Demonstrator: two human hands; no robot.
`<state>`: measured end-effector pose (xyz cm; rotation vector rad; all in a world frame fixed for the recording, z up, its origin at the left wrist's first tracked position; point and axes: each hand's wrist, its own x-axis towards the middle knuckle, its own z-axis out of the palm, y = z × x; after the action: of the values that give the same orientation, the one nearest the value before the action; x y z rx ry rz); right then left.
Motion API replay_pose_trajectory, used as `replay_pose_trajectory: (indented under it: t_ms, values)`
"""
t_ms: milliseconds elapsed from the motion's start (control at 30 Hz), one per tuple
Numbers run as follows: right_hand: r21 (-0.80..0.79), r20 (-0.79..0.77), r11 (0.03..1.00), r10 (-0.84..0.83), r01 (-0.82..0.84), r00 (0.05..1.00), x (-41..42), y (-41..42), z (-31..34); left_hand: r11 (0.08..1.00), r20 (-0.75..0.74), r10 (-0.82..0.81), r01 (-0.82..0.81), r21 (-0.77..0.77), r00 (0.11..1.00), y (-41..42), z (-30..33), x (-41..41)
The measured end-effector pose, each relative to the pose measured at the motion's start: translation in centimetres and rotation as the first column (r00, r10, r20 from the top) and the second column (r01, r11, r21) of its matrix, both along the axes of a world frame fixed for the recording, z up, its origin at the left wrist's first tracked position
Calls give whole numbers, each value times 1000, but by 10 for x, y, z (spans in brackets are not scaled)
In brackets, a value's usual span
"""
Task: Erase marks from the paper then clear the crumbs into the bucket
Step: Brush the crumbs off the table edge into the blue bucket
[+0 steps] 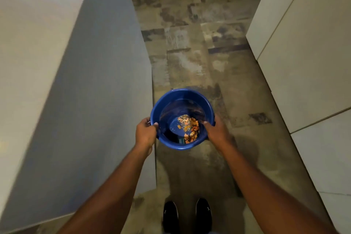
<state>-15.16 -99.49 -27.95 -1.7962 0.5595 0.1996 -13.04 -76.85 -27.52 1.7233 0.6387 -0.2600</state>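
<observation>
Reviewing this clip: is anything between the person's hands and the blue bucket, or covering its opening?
Nothing visible. The left hand and right hand both grip the rim of the blue bucket directly, on opposite sides. Its mouth is uncovered, with orange and grey scraps lying on the bottom.

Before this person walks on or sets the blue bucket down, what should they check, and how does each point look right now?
1. Both hands on the bucket: ok, left hand and right hand grip opposite sides of the rim.
2. Bucket level: ok, the opening faces up.
3. Scraps inside: ok, piled on the bottom.
4. Floor ahead free: ok, nothing lies in the path.
5. Paper fully erased: cannot tell, no paper in view.
</observation>
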Motion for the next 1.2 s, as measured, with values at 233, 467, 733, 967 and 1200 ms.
replay_pose_trajectory:
  t_ms: [233, 467, 733, 967, 1200]
  values:
    - [-38, -90, 997, 63, -67, 994, 32, 21, -196, 1000, -111, 18, -17, 13, 994, 19, -192, 19]
    - [12, -209, 987, 159, -160, 965, 52, 36, -392, 999, -202, -24, 32, 38, 979, 39, -370, 33]
    - [41, -324, 979, 202, -200, 924, 54, 42, -511, 984, -263, -105, 139, 112, 959, 48, -482, 35]
    - [20, -325, 975, 215, -221, 921, 58, 47, -529, 971, -291, -131, 181, 153, 948, 52, -514, 36]
    - [-171, -331, 919, 285, -354, 900, 52, 40, -495, 855, -228, -182, 268, 443, 956, 37, -457, 29]
